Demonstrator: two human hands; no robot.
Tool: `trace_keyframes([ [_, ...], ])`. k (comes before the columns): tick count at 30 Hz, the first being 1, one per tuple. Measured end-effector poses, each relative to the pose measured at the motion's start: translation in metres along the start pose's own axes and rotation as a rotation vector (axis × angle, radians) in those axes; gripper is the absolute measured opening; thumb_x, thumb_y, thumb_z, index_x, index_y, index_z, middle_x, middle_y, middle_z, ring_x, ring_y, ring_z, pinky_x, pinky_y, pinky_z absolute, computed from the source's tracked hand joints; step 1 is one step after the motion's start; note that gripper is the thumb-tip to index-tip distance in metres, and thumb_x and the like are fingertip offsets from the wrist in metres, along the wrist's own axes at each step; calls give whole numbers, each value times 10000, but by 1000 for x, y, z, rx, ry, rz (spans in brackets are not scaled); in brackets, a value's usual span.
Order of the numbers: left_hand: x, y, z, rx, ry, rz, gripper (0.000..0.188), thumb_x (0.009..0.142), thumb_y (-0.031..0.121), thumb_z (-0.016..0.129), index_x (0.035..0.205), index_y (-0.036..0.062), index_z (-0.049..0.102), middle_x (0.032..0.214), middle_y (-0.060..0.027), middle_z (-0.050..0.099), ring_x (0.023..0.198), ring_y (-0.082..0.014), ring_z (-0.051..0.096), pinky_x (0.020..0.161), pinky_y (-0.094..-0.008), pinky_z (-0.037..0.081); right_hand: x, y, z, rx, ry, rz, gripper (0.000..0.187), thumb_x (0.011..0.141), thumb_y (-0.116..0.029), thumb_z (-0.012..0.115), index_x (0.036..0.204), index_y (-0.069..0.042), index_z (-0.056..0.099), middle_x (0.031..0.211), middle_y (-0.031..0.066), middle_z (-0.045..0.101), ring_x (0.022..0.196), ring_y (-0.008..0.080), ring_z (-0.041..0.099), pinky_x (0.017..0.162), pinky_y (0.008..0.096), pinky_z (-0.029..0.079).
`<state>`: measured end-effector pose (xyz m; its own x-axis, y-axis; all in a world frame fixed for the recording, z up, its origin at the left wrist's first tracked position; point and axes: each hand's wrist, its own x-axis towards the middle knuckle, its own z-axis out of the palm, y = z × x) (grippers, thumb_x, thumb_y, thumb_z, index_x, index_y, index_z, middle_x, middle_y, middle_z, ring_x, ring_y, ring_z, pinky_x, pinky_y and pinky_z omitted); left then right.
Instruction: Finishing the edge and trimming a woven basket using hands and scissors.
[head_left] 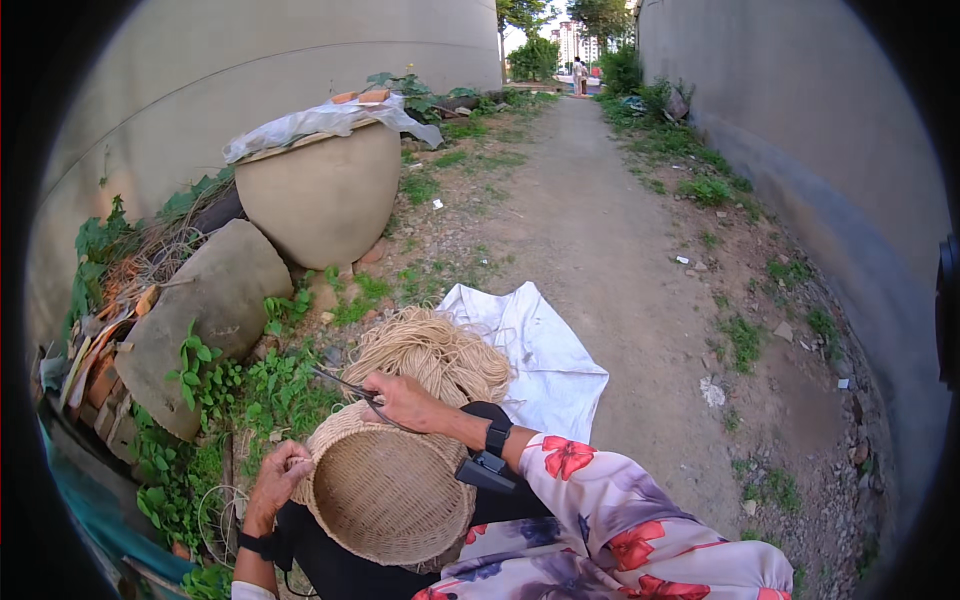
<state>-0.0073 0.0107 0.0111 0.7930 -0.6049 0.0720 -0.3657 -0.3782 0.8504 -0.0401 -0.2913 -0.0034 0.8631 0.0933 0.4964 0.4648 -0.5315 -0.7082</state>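
Observation:
A round woven basket (pixel 392 495) of tan cord rests tilted on my lap, its opening toward me. My left hand (pixel 280 478) is closed at the basket's left rim, thumb and fingers pinched together there. Over the far rim, my right hand (pixel 400 402) is wrapped round a dark, thin tool that looks like scissors (pixel 340 382), with its narrow end pointing left. Just beyond the basket lies a large loose heap of tan cord (pixel 440 350). Any strand between my left fingertips is too small to make out.
The cord heap lies partly on a white sheet (pixel 545 350). At left stand a big clay vat (pixel 320 190) covered with plastic and bricks, a broken vat piece (pixel 215 315), and green plants (pixel 280 395). A dirt path (pixel 600 220) runs between walls; distant people (pixel 579 75) stand on it.

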Motion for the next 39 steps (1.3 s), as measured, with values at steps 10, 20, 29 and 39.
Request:
trace_keyframes([
  [10,-6,5,-9,118,-63,-179,203,779,132,726,861,22,576,773,10,539,744,-100,510,672,-255,431,-38,-11,-44,71,184,145,542,795,-416,728,1095,-34,486,734,93,530,671,249,545,622,375,437],
  [20,-23,-11,12,-52,282,-87,139,862,159,638,928,37,633,791,28,587,697,-72,509,625,-258,437,-92,-4,-19,-149,60,302,800,679,-417,798,1256,-29,402,1143,199,544,1095,362,529,919,441,428],
  [29,-14,-16,26,-457,406,-82,111,844,65,637,930,-4,633,855,-29,658,716,-101,600,653,-249,490,-74,11,-16,-215,6,434,742,671,-361,748,1268,-68,420,1034,246,626,966,427,602,817,492,473],
  [39,-51,-3,34,-384,551,-29,232,952,219,548,1030,20,640,923,-16,634,824,-88,569,689,-252,474,-48,9,-21,-240,-18,353,540,715,-207,714,1173,-68,462,948,238,642,913,428,618,777,482,483],
])
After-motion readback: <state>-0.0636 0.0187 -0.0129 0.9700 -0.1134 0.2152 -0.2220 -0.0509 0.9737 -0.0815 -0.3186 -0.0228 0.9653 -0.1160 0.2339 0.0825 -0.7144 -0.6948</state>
